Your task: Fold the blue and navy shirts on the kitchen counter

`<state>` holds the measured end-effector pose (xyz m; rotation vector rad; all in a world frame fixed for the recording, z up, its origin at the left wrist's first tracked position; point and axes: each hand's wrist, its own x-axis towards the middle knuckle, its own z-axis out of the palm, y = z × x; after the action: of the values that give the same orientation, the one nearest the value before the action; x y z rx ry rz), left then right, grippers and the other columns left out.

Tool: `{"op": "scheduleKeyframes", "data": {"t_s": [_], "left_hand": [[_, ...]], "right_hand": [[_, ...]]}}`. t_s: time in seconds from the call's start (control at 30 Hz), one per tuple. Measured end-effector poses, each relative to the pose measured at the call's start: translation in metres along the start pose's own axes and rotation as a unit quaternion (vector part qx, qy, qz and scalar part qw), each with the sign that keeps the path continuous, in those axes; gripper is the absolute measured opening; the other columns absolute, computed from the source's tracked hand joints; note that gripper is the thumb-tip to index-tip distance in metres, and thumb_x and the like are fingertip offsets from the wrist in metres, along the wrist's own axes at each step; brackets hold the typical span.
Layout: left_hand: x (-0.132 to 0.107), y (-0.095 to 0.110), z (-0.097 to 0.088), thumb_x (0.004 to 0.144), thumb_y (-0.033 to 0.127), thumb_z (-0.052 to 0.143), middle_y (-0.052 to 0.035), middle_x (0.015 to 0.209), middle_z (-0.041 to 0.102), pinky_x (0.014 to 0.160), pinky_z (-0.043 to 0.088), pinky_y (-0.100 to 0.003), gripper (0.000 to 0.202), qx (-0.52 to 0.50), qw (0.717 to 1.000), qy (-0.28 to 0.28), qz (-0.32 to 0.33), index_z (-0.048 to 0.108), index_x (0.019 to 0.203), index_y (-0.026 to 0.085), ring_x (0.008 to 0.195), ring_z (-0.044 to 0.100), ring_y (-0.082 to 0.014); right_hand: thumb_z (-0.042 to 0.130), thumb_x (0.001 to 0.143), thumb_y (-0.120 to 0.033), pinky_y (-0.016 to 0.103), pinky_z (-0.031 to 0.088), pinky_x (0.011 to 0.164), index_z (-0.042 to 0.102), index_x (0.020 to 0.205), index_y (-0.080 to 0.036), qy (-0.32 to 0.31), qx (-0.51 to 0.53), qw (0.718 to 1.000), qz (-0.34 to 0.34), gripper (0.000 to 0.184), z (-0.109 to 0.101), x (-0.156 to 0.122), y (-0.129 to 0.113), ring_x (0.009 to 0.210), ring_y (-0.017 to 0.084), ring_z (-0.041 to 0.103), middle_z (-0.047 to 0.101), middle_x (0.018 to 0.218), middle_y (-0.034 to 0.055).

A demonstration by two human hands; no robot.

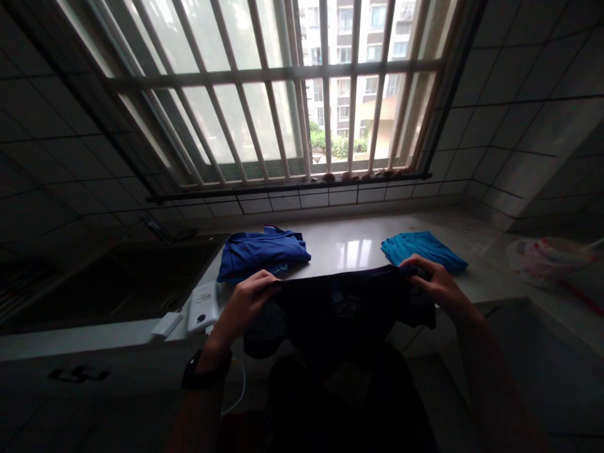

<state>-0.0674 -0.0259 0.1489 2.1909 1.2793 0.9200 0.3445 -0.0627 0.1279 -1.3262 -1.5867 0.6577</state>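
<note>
A dark garment (340, 308) is stretched out in front of me over the front edge of the counter (353, 245). My left hand (245, 302) pinches its upper left edge, fingers closed on the cloth. At the upper right edge, my right hand (436, 283) grips the same garment. A folded royal-blue garment (262, 251) lies on the counter just beyond my left hand. A folded teal garment (422, 248) lies just beyond my right hand. I wear a dark watch (198, 374) on the left wrist.
A sink (117, 277) is sunk into the counter at the left. A white power bank (202, 307) and a small white charger (166, 324) lie by its edge. A plastic bag (552, 258) sits at the right. A barred window (283, 94) is behind the counter.
</note>
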Motion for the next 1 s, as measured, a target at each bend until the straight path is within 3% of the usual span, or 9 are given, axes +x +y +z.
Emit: {"op": "scheduleKeyframes", "data": {"t_s": [0.2,0.37,0.5,0.6,0.67,0.73,0.8,0.87,1.0], "left_hand": [[0.004,-0.002,0.009,0.083,0.054,0.055,0.0016,0.063,0.057,0.062,0.044,-0.023,0.038,0.024,0.988,0.122,-0.092,0.063,0.069,0.020,0.065,0.052,-0.0155],[0.006,0.002,0.011,0.084,0.056,0.055,0.0042,0.058,0.047,0.058,0.038,-0.022,0.042,0.039,0.986,0.130,-0.101,0.056,0.062,0.020,0.060,0.045,-0.0124],[0.003,-0.002,0.014,0.087,0.057,0.052,0.0031,0.061,0.053,0.061,0.040,-0.023,0.041,0.074,0.983,0.126,-0.110,0.058,0.068,0.020,0.062,0.051,-0.0139],[0.010,-0.012,0.014,0.087,0.059,0.053,-0.0001,0.078,0.065,0.072,0.047,-0.026,0.039,0.103,0.984,0.105,-0.099,0.062,0.085,0.021,0.076,0.062,-0.0185],[0.028,-0.021,0.008,0.082,0.061,0.061,-0.0036,0.097,0.068,0.082,0.050,-0.029,0.043,0.118,0.989,0.065,-0.068,0.060,0.101,0.022,0.094,0.066,-0.0228],[0.060,-0.029,0.000,0.076,0.059,0.070,-0.0071,0.112,0.065,0.093,0.050,-0.034,0.057,0.137,0.990,0.016,-0.018,0.054,0.115,0.021,0.108,0.064,-0.0255],[0.100,-0.035,-0.007,0.077,0.051,0.071,-0.0099,0.123,0.059,0.104,0.046,-0.038,0.063,0.170,0.985,-0.005,0.037,0.049,0.126,0.019,0.116,0.059,-0.0262],[0.137,-0.037,-0.005,0.080,0.040,0.068,-0.0129,0.131,0.054,0.111,0.042,-0.042,0.064,0.211,0.975,0.026,0.058,0.045,0.135,0.017,0.125,0.053,-0.0275],[0.163,-0.043,0.038,0.081,0.023,0.066,-0.0230,0.149,0.043,0.119,0.032,-0.051,0.076,0.295,0.952,0.064,0.044,0.036,0.149,0.009,0.143,0.038,-0.0365]], "right_hand": [[0.074,0.073,-0.045,0.035,0.051,0.079,0.056,0.075,-0.022,0.043,-0.001,0.999,-0.029,0.029,0.009,0.000,0.006,0.086,0.021,0.064,0.067,0.088,0.0039],[0.075,0.072,-0.048,0.026,0.042,0.059,0.045,0.066,-0.023,0.027,-0.015,0.999,-0.017,0.039,0.013,0.003,0.013,0.062,0.014,0.049,0.052,0.066,-0.0038],[0.071,0.077,-0.049,0.030,0.048,0.068,0.061,0.092,-0.021,0.088,-0.041,0.995,-0.026,0.032,0.014,0.005,0.023,0.073,0.018,0.058,0.063,0.084,0.0021],[0.066,0.081,-0.040,0.035,0.051,0.081,0.068,0.107,-0.021,0.029,-0.079,0.995,-0.054,0.032,0.011,0.017,0.032,0.090,0.022,0.065,0.069,0.099,0.0060],[0.064,0.080,-0.035,0.036,0.052,0.083,0.072,0.099,-0.022,-0.054,-0.112,0.990,-0.063,0.024,0.007,0.035,0.034,0.089,0.022,0.066,0.072,0.095,0.0046],[0.063,0.080,-0.030,0.036,0.053,0.084,0.074,0.093,-0.022,-0.069,-0.156,0.983,-0.070,0.019,0.003,0.062,0.032,0.086,0.022,0.066,0.073,0.090,0.0038],[0.060,0.082,-0.025,0.037,0.051,0.089,0.074,0.098,-0.021,-0.007,-0.204,0.975,-0.084,0.021,0.005,0.093,0.025,0.092,0.023,0.067,0.072,0.096,0.0063],[0.054,0.088,-0.020,0.039,0.048,0.096,0.072,0.111,-0.018,0.076,-0.249,0.961,-0.088,0.030,0.013,0.120,0.018,0.103,0.026,0.065,0.069,0.110,0.0118],[0.040,0.092,-0.010,0.050,0.039,0.108,0.052,0.143,-0.010,0.159,-0.350,0.922,-0.036,0.053,0.054,0.138,0.026,0.128,0.035,0.051,0.054,0.139,0.0230]]}}
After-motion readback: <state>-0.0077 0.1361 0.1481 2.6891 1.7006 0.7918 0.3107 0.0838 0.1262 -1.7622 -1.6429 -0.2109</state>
